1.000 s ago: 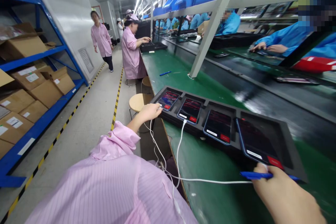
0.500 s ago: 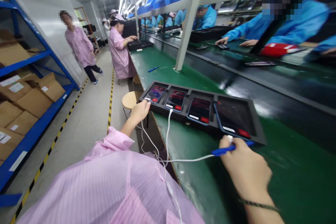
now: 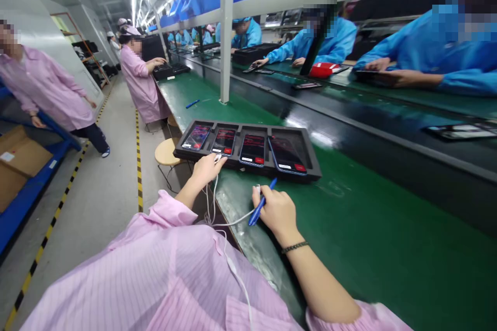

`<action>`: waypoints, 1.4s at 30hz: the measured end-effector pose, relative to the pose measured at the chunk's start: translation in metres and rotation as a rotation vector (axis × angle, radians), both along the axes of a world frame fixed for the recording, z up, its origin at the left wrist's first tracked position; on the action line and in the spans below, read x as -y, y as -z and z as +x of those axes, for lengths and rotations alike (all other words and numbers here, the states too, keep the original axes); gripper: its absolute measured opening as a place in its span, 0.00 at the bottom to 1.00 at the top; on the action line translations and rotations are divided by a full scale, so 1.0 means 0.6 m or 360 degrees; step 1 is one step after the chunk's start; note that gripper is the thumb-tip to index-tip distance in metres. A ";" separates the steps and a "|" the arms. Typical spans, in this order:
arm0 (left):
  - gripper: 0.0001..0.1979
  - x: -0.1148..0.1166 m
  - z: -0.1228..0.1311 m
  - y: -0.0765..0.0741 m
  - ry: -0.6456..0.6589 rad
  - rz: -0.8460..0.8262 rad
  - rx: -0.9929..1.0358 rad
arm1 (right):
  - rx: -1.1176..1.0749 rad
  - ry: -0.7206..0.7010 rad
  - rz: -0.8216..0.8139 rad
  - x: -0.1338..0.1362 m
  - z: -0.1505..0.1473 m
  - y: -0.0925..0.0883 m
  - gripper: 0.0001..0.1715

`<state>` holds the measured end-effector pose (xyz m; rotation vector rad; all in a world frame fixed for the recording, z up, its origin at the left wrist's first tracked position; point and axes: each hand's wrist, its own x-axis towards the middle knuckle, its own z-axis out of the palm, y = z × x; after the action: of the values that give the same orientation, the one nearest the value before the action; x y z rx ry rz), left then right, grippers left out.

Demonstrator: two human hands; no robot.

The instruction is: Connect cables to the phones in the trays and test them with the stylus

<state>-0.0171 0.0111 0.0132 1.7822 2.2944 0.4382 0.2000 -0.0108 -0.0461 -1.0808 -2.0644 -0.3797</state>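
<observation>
Head view is showing me four phones (image 3: 196,136) lying screen-up in a dark foam tray (image 3: 315,165) on the green bench (image 3: 368,227), and I am worrying mostly about the cabling. The left hand (image 3: 205,171) is pinching a white connector (image 3: 218,157) at the near edge of the second phone from the left (image 3: 224,140); its fingers are hiding the port, so I am not able to tell whether the connector is seated. If it is meeting the port crooked, a push could be bending the contacts or sliding the phone in its slot. The right hand (image 3: 276,211) is gripping a white plug (image 3: 258,187) in front of the tray, apart from the phones, while a blue pen (image 3: 257,210) is sticking out between the same fingers (an awkward passenger, I am thinking). That pen could be scraping the third phone (image 3: 253,147) if the hand is reaching in carelessly, or dropping if the grip is loosening. The white cables (image 3: 237,221) are bunching near the pink smock (image 3: 186,264), so a snag there could be tugging a connector sideways.
</observation>
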 end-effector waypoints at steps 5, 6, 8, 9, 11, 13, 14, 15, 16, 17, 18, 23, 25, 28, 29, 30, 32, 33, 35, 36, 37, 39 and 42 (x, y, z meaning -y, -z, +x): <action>0.17 -0.004 0.002 -0.001 0.0013 -0.0022 -0.0143 | -0.0066 -0.0124 0.0059 0.001 -0.002 -0.003 0.22; 0.16 -0.004 0.003 -0.002 0.0013 -0.0030 -0.0174 | -0.0075 -0.0144 0.0040 0.001 -0.002 -0.002 0.21; 0.17 -0.005 0.006 -0.006 0.0011 -0.0054 -0.0234 | -0.0083 -0.0176 0.0000 0.001 -0.002 0.001 0.21; 0.17 -0.006 0.006 -0.009 0.0018 -0.0068 -0.0260 | -0.0086 -0.0188 -0.0013 0.000 -0.002 0.003 0.21; 0.18 -0.009 0.005 -0.018 0.0056 -0.0097 -0.0299 | -0.0091 -0.0199 -0.0028 -0.001 -0.003 0.006 0.21; 0.18 -0.013 0.001 -0.027 0.0122 -0.0118 -0.0321 | -0.0096 -0.0201 -0.0038 -0.002 -0.002 0.008 0.21; 0.18 -0.015 -0.002 -0.031 0.0156 -0.0124 -0.0327 | -0.0096 -0.0202 -0.0045 -0.002 -0.002 0.008 0.21; 0.17 -0.017 -0.004 -0.033 0.0186 -0.0125 -0.0332 | -0.0095 -0.0201 -0.0051 -0.002 -0.002 0.008 0.21; 0.16 -0.018 -0.006 -0.035 0.0211 -0.0122 -0.0336 | -0.0094 -0.0199 -0.0057 -0.002 -0.002 0.008 0.22; 0.15 -0.018 -0.008 -0.035 0.0227 -0.0115 -0.0342 | -0.0091 -0.0196 -0.0063 -0.001 -0.001 0.007 0.22; 0.15 -0.019 -0.010 -0.033 0.0233 -0.0105 -0.0348 | -0.0087 -0.0191 -0.0070 -0.001 -0.001 0.007 0.22; 0.14 -0.022 -0.009 -0.016 0.0173 -0.0039 -0.0375 | -0.0070 -0.0182 -0.0110 0.000 -0.002 0.008 0.21; 0.14 -0.022 -0.007 -0.012 0.0133 -0.0012 -0.0366 | -0.0071 -0.0190 -0.0115 0.001 -0.001 0.008 0.21; 0.15 -0.009 -0.004 -0.013 0.0089 0.0021 -0.0334 | -0.0108 -0.0235 -0.0077 0.002 0.002 0.005 0.19; 0.16 0.001 -0.002 -0.013 0.0100 0.0038 -0.0303 | -0.0139 -0.0260 -0.0048 0.003 0.003 0.002 0.18; 0.17 0.013 0.002 -0.013 0.0147 0.0076 -0.0209 | -0.0180 -0.0289 -0.0013 0.004 0.005 -0.003 0.16; 0.21 0.043 0.013 -0.006 0.0359 0.0209 0.0213 | -0.0277 -0.0352 0.0067 0.009 0.005 -0.014 0.13; 0.24 0.058 0.022 0.001 0.0506 0.0278 0.0520 | -0.0319 -0.0384 0.0104 0.013 0.004 -0.021 0.12; 0.28 0.084 0.043 0.021 0.0755 0.0309 0.1160 | -0.0363 -0.0442 0.0168 0.023 -0.002 -0.037 0.10; 0.29 0.093 0.055 0.032 0.0825 0.0231 0.1438 | -0.0358 -0.0459 0.0192 0.028 -0.007 -0.045 0.10; 0.30 0.100 0.066 0.043 0.0867 0.0117 0.1678 | -0.0341 -0.0466 0.0208 0.034 -0.012 -0.053 0.11; 0.31 0.106 0.081 0.061 0.0897 -0.0081 0.2045 | -0.0299 -0.0459 0.0220 0.045 -0.023 -0.066 0.13; 0.31 0.104 0.072 0.074 0.0904 -0.0038 0.2202 | -0.0255 -0.0424 0.0184 0.051 -0.026 -0.079 0.14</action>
<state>0.0260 -0.0511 -0.0311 1.2676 0.8121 1.0482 0.1844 -0.0412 0.0014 -0.7318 -1.9847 -0.2655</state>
